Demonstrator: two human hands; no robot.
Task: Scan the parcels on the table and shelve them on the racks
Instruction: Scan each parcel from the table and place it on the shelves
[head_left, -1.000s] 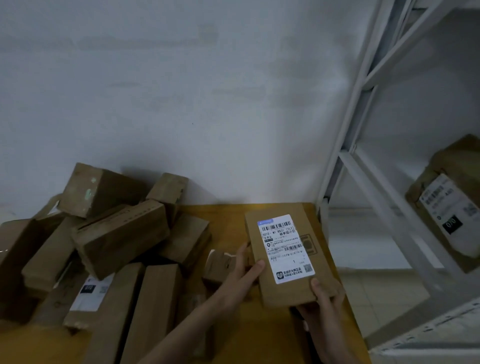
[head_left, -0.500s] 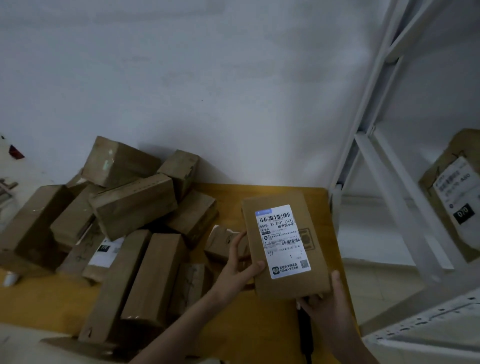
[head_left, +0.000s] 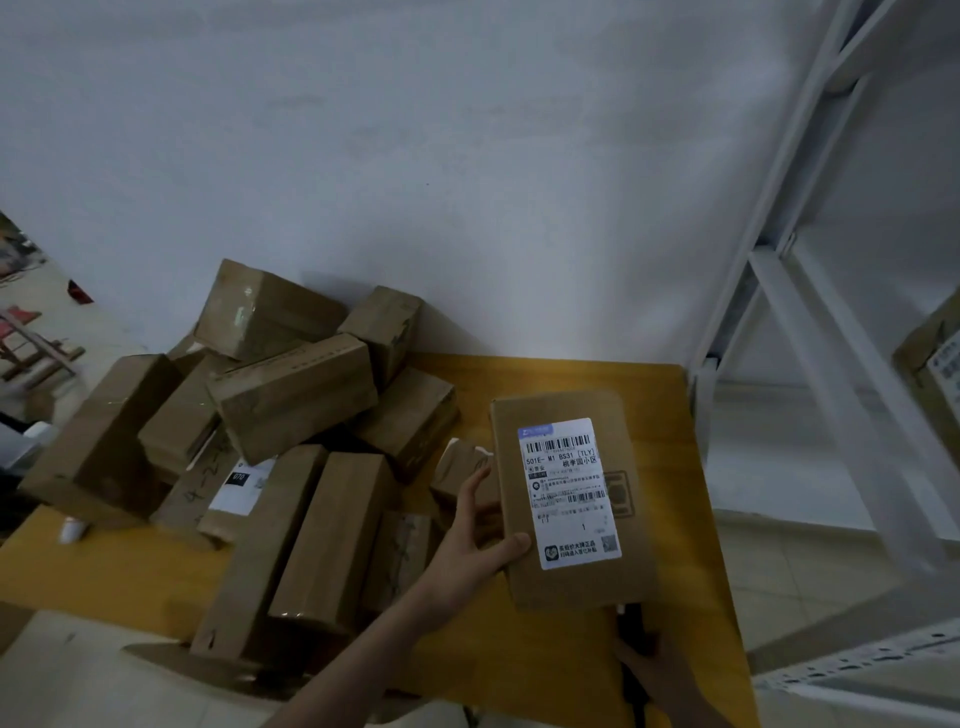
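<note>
My left hand grips a flat brown parcel by its left edge, thumb on top, over the right side of the yellow table. The parcel's white shipping label with barcodes faces up. My right hand is low, just below the parcel's near edge, and curls around a dark scanner that points up toward the parcel. A heap of brown parcels covers the table's left half.
A white metal rack stands right of the table, with a labelled brown parcel on one shelf. Another rack shelf edge shows at bottom right. A white wall is behind the table. A small white object lies at the table's left edge.
My right hand has left the parcel's near edge and dropped lower, onto the dark scanner. My left hand keeps its grip on the parcel, which has tilted slightly.
</note>
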